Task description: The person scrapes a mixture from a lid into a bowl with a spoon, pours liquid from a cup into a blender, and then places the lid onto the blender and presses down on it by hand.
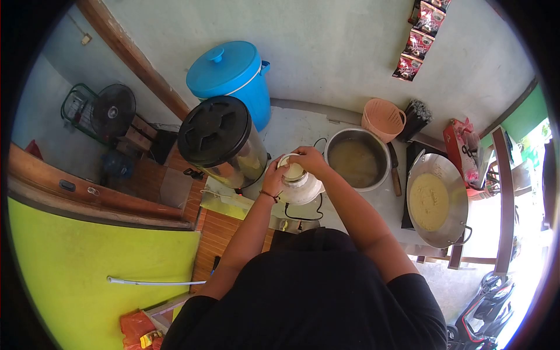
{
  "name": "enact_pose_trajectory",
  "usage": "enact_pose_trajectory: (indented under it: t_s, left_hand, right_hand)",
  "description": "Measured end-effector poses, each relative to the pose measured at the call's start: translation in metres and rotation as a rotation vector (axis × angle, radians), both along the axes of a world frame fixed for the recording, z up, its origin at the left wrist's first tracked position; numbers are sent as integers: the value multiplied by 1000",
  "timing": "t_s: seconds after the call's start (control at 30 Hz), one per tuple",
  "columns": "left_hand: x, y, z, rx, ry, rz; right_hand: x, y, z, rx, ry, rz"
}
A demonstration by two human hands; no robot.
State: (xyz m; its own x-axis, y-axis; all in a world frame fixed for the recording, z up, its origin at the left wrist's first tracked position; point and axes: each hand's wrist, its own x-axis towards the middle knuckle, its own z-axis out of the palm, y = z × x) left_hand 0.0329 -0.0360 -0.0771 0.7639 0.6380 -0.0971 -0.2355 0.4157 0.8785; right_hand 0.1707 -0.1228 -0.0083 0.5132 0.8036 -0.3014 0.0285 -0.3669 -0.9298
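Observation:
A white, rounded appliance (304, 192), which looks like a blender base, stands on the table close in front of me. A pale, round cup-like piece (294, 170) sits at its top. My left hand (272, 178) wraps round the left side of this piece, with a dark band at the wrist. From the right, my right hand (311, 161) curls its fingers over the same piece. The fingers hide part of its rim. A black cord (320, 211) loops beside the appliance. Just right of my right hand is a large metal pot (356, 160) holding cloudy liquid.
A metal drum with a black lid (213, 131) and a blue lidded bucket (230, 76) stand at left. To the right are a knife (395, 172), a wok of pale yellow mixture (429, 201) and a peach basket (382, 119). Sachets (417, 44) hang on the wall.

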Motion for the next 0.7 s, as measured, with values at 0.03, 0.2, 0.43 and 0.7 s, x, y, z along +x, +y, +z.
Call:
enact_pose_trajectory:
  t_s: [0.03,0.2,0.43,0.7]
  left_hand:
    - [0,0,0,0,-3,3]
    - [-1,2,-3,14,3,-9]
    - [0,3,-5,6,-5,-9]
    - [-1,1,4,31,34,-6]
  right_hand:
    - [0,1,-2,2,-4,-1]
    - [-1,0,1,-13,-3,-3]
    - [-1,0,0,-6,-5,-3]
    - [0,2,-6,22,-10,-29]
